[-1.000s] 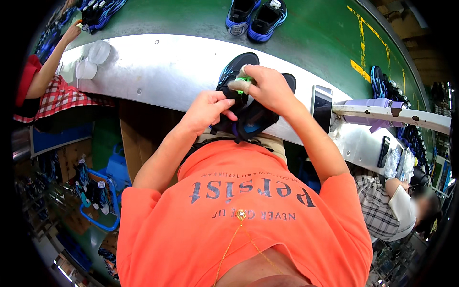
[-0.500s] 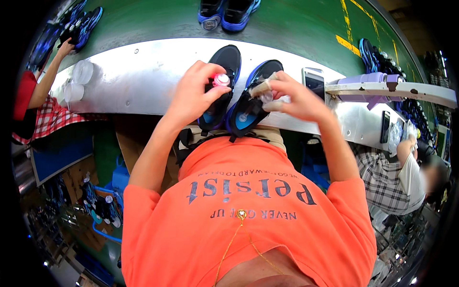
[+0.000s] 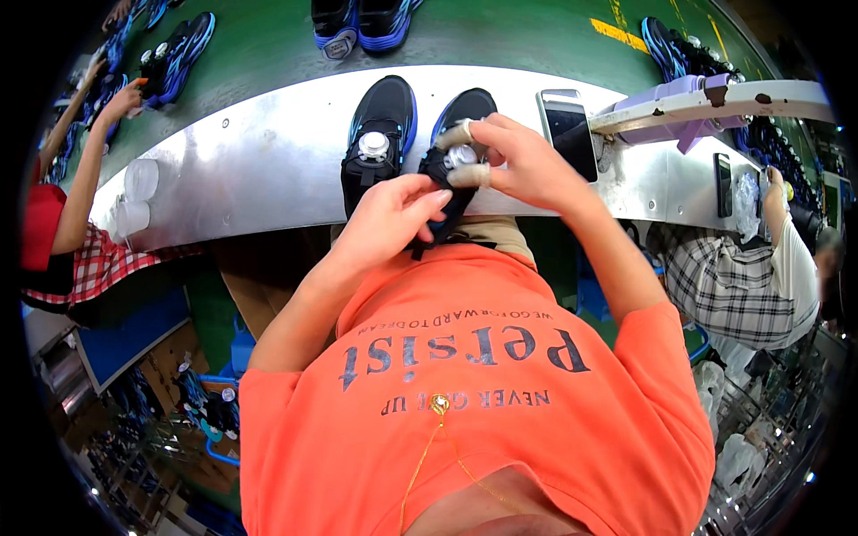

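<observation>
Two black sports shoes with blue soles lie side by side before me on the metal ledge. On the left shoe sits a round white dial, with no hand on it. My right hand, pale covers on its fingertips, grips a whitish, clear-edged dial on the tongue of the right shoe between thumb and fingers. My left hand is at the near part of the right shoe, its fingers curled with thumb and forefinger close together. Whatever they pinch, if anything, is hidden.
A phone lies right of the shoes, beside a white metal bar and a purple bottle. Clear plastic cups stand at left. Another pair of shoes rests on the green surface beyond. Co-workers sit on both sides.
My left hand has left the pinkish round piece at the left shoe and moved to the right shoe. A white dial now shows uncovered there. My right hand stays at the right shoe's dial.
</observation>
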`<state>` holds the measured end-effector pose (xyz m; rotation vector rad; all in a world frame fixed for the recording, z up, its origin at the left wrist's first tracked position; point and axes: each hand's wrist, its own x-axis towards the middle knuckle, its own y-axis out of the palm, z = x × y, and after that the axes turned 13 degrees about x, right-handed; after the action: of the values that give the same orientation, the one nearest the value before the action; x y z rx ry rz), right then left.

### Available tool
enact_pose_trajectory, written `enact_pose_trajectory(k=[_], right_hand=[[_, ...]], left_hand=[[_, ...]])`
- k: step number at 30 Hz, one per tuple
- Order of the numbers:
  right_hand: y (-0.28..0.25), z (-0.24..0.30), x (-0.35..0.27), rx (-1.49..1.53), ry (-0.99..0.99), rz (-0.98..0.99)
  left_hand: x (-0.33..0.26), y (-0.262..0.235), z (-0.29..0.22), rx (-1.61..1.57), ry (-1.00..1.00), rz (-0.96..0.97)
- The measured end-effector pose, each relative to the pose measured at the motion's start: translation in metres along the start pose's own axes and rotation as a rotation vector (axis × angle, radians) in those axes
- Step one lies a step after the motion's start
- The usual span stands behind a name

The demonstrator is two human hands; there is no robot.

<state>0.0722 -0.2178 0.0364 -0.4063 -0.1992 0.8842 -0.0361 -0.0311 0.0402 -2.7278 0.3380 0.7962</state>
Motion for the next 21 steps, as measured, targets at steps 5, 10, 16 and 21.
enact_pose_trajectory(k=[5, 10, 16, 21], right_hand=[[0.008, -0.002, -0.006, 0.013, 0.090, -0.110], [-0.005, -0.003, -0.006, 0.055, 0.060, -0.029], [0.008, -0.003, -0.009, 0.014, 0.131, -0.120], [-0.005, -0.004, -0.003, 0.060, -0.008, -0.034]], left_hand=[[0.016, 0.036, 0.007, -0.481, 0.006, -0.037], [0.015, 0.039, 0.009, -0.486, 0.003, -0.046], [0.010, 0.039, 0.004, -0.440, -0.053, -0.068], [0.009, 0.037, -0.002, -0.436, -0.091, -0.073]])
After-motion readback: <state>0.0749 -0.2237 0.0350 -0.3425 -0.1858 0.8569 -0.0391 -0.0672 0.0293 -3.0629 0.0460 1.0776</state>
